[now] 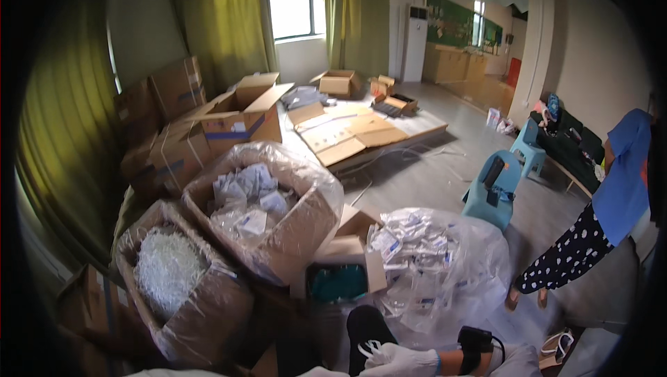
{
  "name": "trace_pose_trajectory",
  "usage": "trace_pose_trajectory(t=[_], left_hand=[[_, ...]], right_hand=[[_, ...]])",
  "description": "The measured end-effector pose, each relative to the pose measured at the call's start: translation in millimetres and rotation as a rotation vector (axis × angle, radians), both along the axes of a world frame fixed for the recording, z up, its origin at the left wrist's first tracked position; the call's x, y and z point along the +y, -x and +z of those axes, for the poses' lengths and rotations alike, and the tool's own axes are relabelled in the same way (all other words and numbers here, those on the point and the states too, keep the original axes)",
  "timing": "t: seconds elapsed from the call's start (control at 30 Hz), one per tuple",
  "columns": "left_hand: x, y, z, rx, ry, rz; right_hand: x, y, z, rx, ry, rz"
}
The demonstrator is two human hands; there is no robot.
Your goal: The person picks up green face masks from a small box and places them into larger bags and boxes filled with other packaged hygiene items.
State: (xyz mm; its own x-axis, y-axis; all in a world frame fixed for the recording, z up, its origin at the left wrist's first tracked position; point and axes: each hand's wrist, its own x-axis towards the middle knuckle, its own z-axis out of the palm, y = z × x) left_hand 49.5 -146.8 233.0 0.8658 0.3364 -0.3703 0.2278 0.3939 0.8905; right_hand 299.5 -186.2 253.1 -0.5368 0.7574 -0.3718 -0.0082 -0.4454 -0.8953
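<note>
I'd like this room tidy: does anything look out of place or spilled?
Nothing looks clearly spilled. The clear bag of white packets slumps with no carton visible around it, unlike the lined carton of packets nearby. A flattened carton lies spread over the low platform, looking untidy.

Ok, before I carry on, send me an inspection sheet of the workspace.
Surface: grey floor; low platform bearing flattened cardboard.
Things near the hands: open carton with teal contents; clear bag of white packets.
Clutter: plastic-lined packet carton; plastic-lined carton of pale shreds; strapped cartons.
Grips: right grip white-gloved, fingers curled, anything held unclear; left grip barely shows at the lower edge.
Cables: black cable on the right wrist device; pale lines near the platform, cord or strap unclear.
Surroundings: green curtains; teal chairs; person in blue top, right.
</note>
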Motion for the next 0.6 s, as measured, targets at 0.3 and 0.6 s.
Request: trace_pose_trajectory(t=[0.3, 0.6], left_hand=[[14.2, 31.7, -31.2, -0.085, 0.004, -0.18], [24.2, 84.8, -68.8, -0.319, 0.36, 0.06]], right_hand=[[-7.7, 2.3, -26.7, -0.036, 0.1, 0.085], [-20.0, -22.0, -50.5, 0.114, 0.241, -0.206]])
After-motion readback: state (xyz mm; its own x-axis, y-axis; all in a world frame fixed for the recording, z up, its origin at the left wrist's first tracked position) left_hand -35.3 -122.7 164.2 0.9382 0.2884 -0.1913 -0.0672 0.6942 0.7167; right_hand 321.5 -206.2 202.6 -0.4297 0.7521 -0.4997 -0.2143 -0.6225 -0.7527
